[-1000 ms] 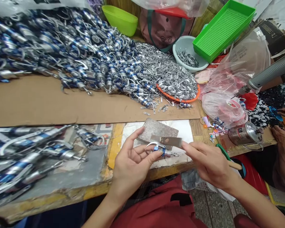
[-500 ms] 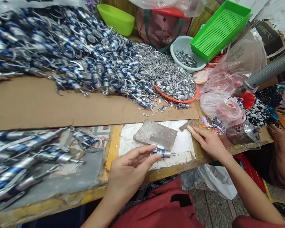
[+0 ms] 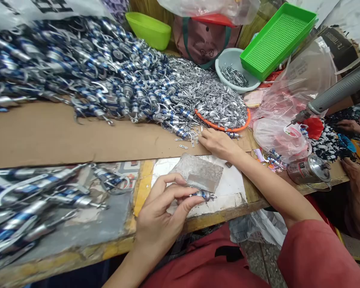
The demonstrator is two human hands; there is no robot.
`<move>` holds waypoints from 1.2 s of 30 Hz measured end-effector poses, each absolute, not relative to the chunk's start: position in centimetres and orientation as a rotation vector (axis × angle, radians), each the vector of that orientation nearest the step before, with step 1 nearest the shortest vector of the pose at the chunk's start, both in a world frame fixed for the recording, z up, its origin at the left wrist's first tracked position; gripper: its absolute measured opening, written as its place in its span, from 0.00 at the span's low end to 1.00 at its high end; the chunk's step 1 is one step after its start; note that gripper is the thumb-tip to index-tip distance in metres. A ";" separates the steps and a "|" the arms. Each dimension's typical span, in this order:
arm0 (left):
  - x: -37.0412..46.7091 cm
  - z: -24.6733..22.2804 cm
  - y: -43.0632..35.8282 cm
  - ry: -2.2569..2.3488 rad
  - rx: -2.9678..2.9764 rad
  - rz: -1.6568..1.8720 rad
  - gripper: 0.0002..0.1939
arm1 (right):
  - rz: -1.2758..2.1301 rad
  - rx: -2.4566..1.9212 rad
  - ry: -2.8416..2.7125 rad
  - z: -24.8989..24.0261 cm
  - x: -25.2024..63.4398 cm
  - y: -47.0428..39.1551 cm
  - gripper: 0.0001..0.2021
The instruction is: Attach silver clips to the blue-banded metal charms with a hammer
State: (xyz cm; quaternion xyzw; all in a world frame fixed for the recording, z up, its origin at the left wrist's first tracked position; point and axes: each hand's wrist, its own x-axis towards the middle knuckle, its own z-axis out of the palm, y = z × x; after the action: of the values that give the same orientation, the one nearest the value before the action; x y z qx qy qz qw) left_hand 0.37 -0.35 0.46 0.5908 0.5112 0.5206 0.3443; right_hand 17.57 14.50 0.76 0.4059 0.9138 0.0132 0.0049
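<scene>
Fitting (image 3: 204, 195) pinched in left hand (image 3: 162, 210), right hand (image 3: 219, 143) curled, links (image 3: 183, 147) nearby

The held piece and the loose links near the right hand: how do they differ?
The held piece is thick and rounded, while the loose links are thin and flat. The held piece carries blue; the loose links are plain silver. The left hand grips the held piece, whereas the loose links lie on the cardboard near the right hand. Both have silver surfaces.
</scene>
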 end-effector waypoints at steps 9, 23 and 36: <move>0.0 0.3 -0.2 1.239 1.481 1.349 0.08 | -0.767 2.059 3.033 2.4 18.6 8.4 0.09; 0.0 0.3 0.0 1.213 1.463 1.396 0.17 | -1.357 1.862 3.138 3.4 15.9 1.7 0.06; -0.8 1.2 -0.4 1.077 1.159 1.243 0.07 | -0.023 0.987 3.696 3.9 17.8 -0.2 0.07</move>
State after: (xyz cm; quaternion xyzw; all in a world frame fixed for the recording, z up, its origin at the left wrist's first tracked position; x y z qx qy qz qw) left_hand -0.83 -0.37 1.15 0.4865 0.4523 0.5218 0.5351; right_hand 17.80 -0.18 3.93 0.2431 0.9101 -0.0058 -0.3356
